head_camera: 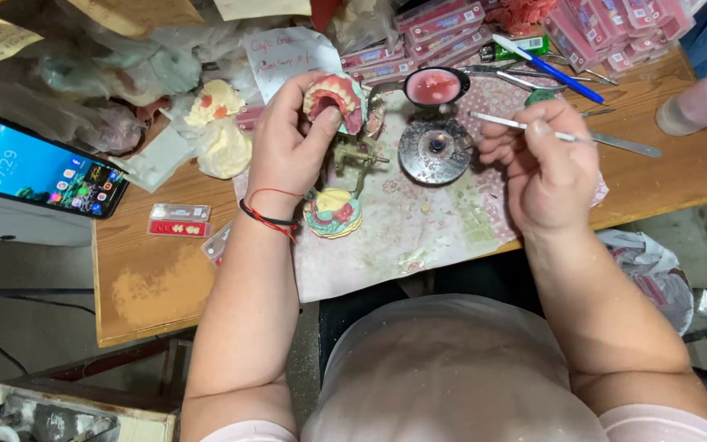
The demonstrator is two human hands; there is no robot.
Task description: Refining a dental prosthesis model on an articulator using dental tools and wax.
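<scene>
The left hand [288,135] grips a pink wax denture [335,98] raised above the table [149,278], teeth apparently set, while the right hand [546,168] pinches a slim metal tool [570,137], wax shaping seemingly unfinished.

- Left hand [292,135] raised, fingers curled shut in a grip, thumb pressed on top, forearm stretching up from lower left.
- Right hand [546,168] pinched closed, knuckles up, forearm angling in from lower right.
</scene>
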